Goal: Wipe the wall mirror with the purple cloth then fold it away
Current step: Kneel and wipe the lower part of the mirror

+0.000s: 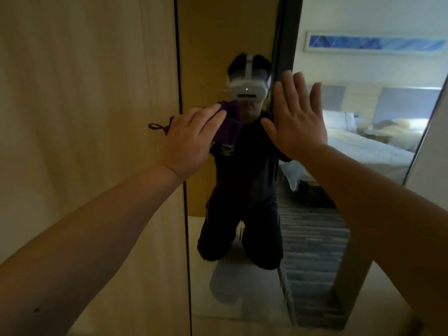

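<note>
Two hands: both raised at about the same height against a tall frameless wall mirror (242, 57), set between a pale wood-grain wall panel (84, 93) on the left and a white wall edge (431, 154) on the right.
Mirror: fills the middle of the view from top to bottom; its glass shows a kneeling person in dark clothes wearing a white headset, a hotel bed with white linen, a striped grey carpet and a long blue framed picture high on the far wall.
Wood panel: meets the mirror along a thin dark vertical line.
Left hand (191, 139): arm stretched up from the lower left, back of the hand towards the camera, fingers close together and pressing the cloth flat to the glass near the mirror's left edge.
Right hand (298, 120): arm stretched up from the lower right, palm flat and released, fingers spread and pointing upward, holding nothing; whether it touches the glass I cannot tell.
Purple cloth (230, 122): dark purple, soft and bunched, showing past the left fingertips at about head height of the reflection.
Cloth loop (160, 127): a thin dark purple cord trailing left across the wood panel.
</note>
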